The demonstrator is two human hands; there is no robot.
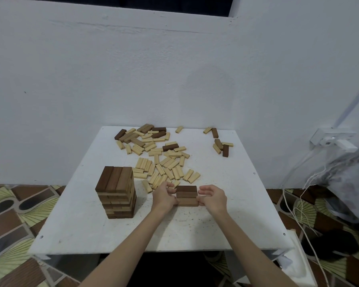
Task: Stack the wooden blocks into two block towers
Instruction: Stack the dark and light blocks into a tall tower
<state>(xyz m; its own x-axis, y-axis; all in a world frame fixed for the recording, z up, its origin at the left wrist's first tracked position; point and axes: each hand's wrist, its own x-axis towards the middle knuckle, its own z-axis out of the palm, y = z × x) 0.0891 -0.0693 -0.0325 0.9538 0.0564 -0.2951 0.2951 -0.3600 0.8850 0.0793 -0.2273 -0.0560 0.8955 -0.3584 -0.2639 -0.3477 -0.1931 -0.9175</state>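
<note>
White tabletop against white wall; patterned tile floor at both sides. Left hand and right hand flank low row of dark blocks, fingers loosely curled at its ends; actual contact hard to make out. Finished tower left of fingers; loose blocks beyond fingertips.
</note>
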